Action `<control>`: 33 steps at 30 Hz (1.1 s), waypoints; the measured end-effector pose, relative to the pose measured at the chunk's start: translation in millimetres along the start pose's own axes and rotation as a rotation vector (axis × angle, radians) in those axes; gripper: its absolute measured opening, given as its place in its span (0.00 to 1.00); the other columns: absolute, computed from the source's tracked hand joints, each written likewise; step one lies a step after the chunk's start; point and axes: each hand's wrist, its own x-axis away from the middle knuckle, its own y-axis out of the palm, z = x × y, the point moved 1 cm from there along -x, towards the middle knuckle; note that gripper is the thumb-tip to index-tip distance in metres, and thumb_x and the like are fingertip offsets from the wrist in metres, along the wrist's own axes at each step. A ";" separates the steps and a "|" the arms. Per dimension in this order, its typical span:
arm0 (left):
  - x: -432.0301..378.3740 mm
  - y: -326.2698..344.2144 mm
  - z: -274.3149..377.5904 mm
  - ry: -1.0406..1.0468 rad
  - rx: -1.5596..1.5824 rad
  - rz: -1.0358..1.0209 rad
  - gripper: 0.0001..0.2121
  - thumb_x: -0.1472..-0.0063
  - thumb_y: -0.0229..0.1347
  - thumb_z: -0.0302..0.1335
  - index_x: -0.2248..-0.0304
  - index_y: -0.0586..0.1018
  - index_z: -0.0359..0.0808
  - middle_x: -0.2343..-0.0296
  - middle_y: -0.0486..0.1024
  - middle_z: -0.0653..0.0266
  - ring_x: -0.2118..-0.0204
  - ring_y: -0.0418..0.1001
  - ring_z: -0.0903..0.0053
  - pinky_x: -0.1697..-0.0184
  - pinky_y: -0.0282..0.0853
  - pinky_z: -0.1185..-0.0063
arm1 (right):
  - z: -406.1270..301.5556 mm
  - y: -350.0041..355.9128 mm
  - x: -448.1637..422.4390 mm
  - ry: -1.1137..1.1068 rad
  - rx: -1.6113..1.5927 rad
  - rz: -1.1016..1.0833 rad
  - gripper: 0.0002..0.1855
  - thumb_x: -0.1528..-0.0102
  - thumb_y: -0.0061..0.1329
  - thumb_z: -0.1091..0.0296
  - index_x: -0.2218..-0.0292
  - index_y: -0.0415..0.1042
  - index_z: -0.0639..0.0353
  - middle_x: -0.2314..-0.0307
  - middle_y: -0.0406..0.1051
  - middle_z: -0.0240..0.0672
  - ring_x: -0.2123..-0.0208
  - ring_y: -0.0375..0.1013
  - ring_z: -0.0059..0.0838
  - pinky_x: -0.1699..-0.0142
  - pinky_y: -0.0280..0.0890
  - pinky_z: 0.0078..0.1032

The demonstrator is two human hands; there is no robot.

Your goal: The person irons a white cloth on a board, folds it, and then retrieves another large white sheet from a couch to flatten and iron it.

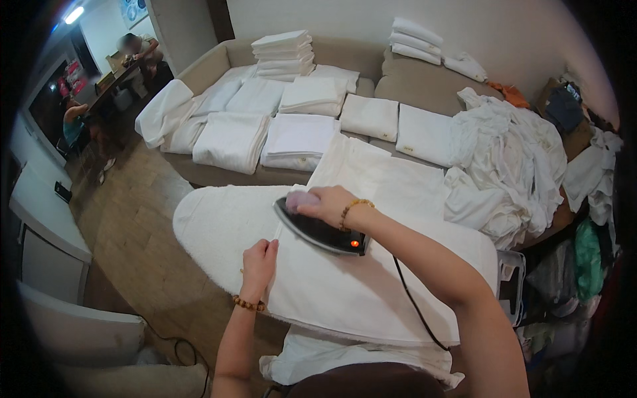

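Observation:
My right hand is closed around the handle of a black electric iron, whose orange-red light glows at its heel. The iron lies on a white cloth spread over a padded ironing board, its tip near the cloth's left edge. My left hand pinches that same edge, just left of and below the iron. The cloth's far part reaches towards the sofa. A black cord runs from the iron's heel to the board's near edge.
Folded white cloths and stacks cover a beige sofa beyond the board. A crumpled white heap lies at the right. Bags and a plastic bin stand beside the board. Two people sit at a table far left.

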 end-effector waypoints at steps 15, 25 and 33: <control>-12.2 -1.1 0.8 -0.014 -0.177 -0.106 0.19 0.42 0.51 0.36 0.80 0.74 0.26 0.86 0.70 0.48 0.84 0.67 0.59 0.77 0.62 0.69 | 76.6 -31.5 149.6 0.255 0.000 0.168 0.31 0.48 0.44 0.39 0.58 0.70 0.62 0.69 0.73 0.50 0.66 0.72 0.47 0.58 0.65 0.33; -123.0 42.4 23.2 -0.025 -0.044 -0.181 0.22 0.42 0.51 0.40 0.80 0.75 0.25 0.82 0.72 0.42 0.77 0.72 0.52 0.72 0.66 0.67 | 132.8 -53.9 225.3 0.587 -0.451 0.298 0.25 0.49 0.50 0.47 0.61 0.70 0.61 0.82 0.66 0.30 0.86 0.62 0.18 0.81 0.59 0.21; -114.0 58.6 35.8 0.309 -0.269 0.059 0.13 0.40 0.50 0.34 0.76 0.71 0.31 0.82 0.71 0.49 0.77 0.70 0.53 0.73 0.63 0.64 | 81.6 -31.1 88.9 0.258 -0.134 0.238 0.34 0.52 0.46 0.36 0.60 0.71 0.62 0.67 0.73 0.49 0.63 0.72 0.44 0.56 0.65 0.32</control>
